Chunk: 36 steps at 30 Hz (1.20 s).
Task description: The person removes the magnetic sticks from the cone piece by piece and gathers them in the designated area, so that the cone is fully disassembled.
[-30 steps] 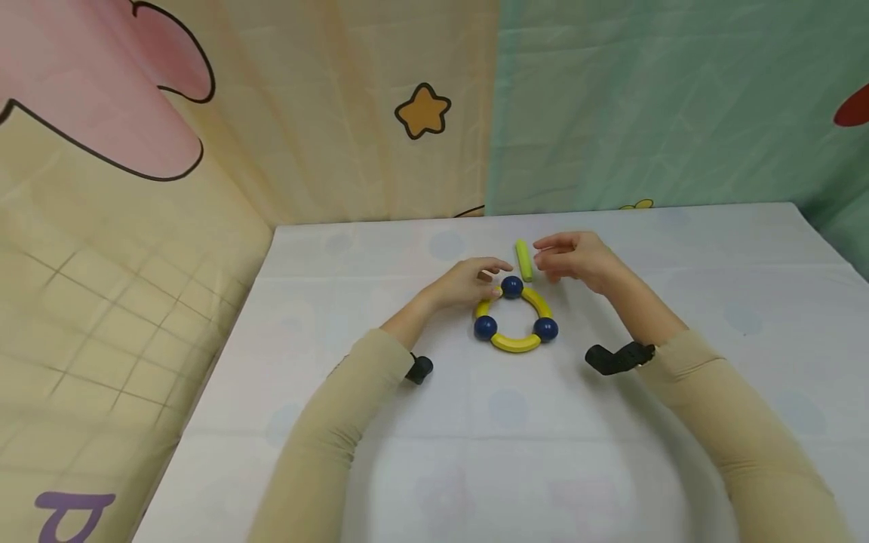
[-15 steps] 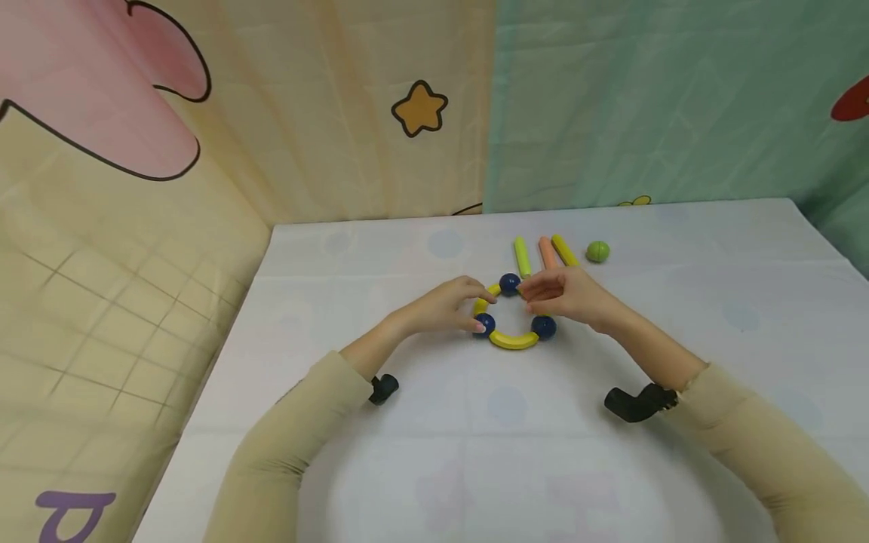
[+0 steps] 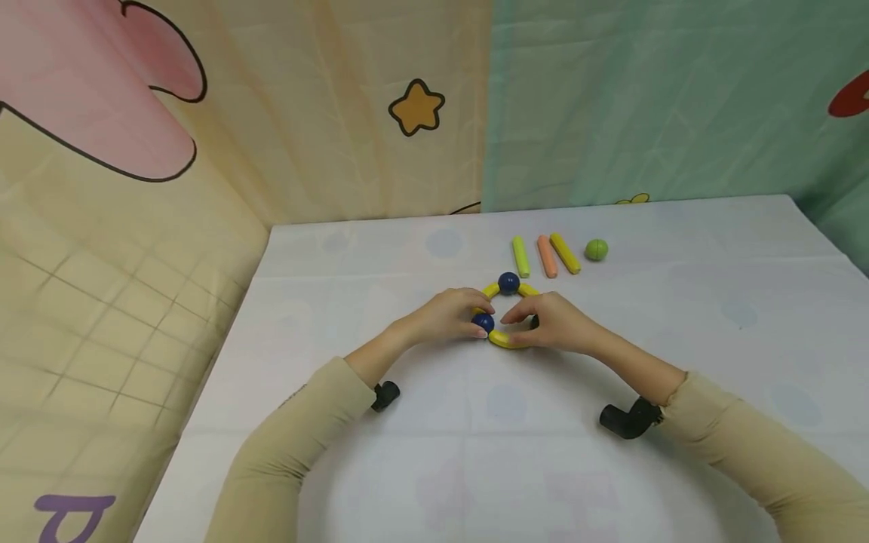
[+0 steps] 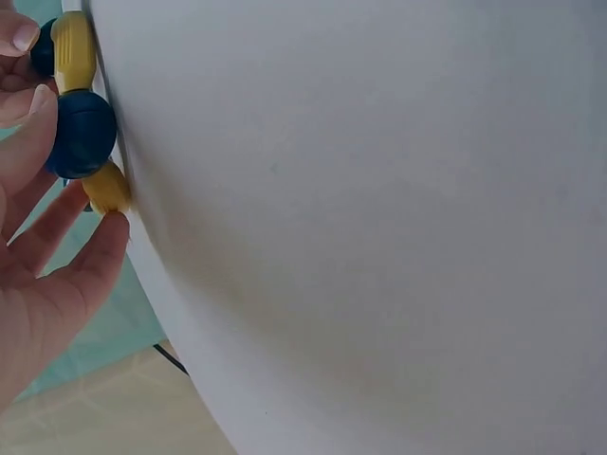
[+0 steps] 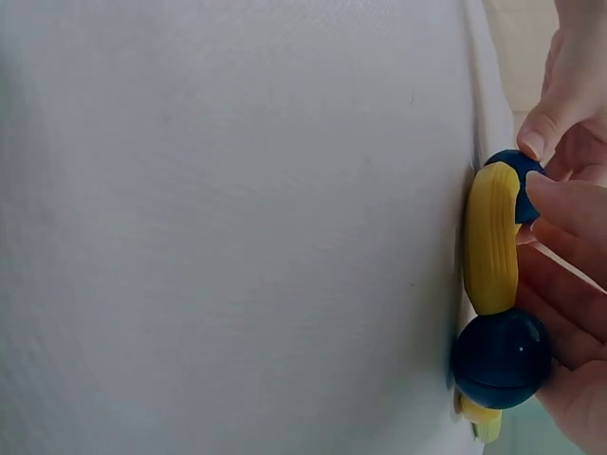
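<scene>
A ring of three blue balls and yellow curved rods [image 3: 501, 339] lies on the white table. My left hand [image 3: 451, 313] holds its left side, with the thumb on the left blue ball [image 4: 83, 137] and a fingertip at the yellow rod [image 4: 107, 190] beyond. On the other side my right hand [image 3: 557, 323] grips the ring around the right ball, mostly hidden by the hand in the head view. The right wrist view shows the right thumb against the front yellow rod [image 5: 490, 242] and the fingers behind the near blue ball [image 5: 503, 360].
Behind the ring lie a light green stick [image 3: 520, 256], an orange stick [image 3: 547, 256] and a yellow stick [image 3: 565, 253]. A green ball [image 3: 596, 250] sits to their right. A printed curtain [image 3: 339, 113] hangs behind the white table [image 3: 475, 483].
My right hand came from beside the light green stick toward me to the ring's right side, uncovering the other sticks and the green ball. My left hand slid nearer, onto the left ball.
</scene>
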Tool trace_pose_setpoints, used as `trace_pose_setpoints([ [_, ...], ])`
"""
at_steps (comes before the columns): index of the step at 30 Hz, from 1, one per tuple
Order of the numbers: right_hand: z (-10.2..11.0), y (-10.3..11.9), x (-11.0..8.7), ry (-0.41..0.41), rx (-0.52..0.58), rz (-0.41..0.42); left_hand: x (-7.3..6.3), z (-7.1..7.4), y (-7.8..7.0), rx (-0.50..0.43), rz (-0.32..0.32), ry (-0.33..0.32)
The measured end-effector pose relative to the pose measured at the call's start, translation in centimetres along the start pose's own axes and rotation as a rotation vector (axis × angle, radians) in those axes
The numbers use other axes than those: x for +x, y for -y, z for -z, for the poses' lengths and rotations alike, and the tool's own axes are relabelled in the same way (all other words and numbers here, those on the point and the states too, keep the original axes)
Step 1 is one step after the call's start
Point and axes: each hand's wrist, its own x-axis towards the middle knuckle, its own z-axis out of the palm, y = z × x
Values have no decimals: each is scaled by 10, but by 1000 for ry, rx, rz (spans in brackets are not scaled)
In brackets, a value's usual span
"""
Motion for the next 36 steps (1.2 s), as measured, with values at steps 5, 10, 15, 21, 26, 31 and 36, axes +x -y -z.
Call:
trace_pose_setpoints([
  [5,-6,-2,0,17,-50,45,0,-3,2,3,-16,-20],
  [10,-9,-2,-1,32,-77,56,1,-2,1,-9,8,-16],
  [15,-10,-2,-1,34,-78,59,0,0,-2,-8,18,-3],
  [21,-11,-2,-2,45,-69,73,0,0,-1,4,2,9],
  [26,-11,-3,-4,58,-67,96,-2,1,-3,57,-13,34],
  [31,-10,-1,-5,95,-63,102,-5,1,-5,108,-24,63],
  [36,-10,0,-7,126,-46,114,-8,0,-5,138,-53,77],
])
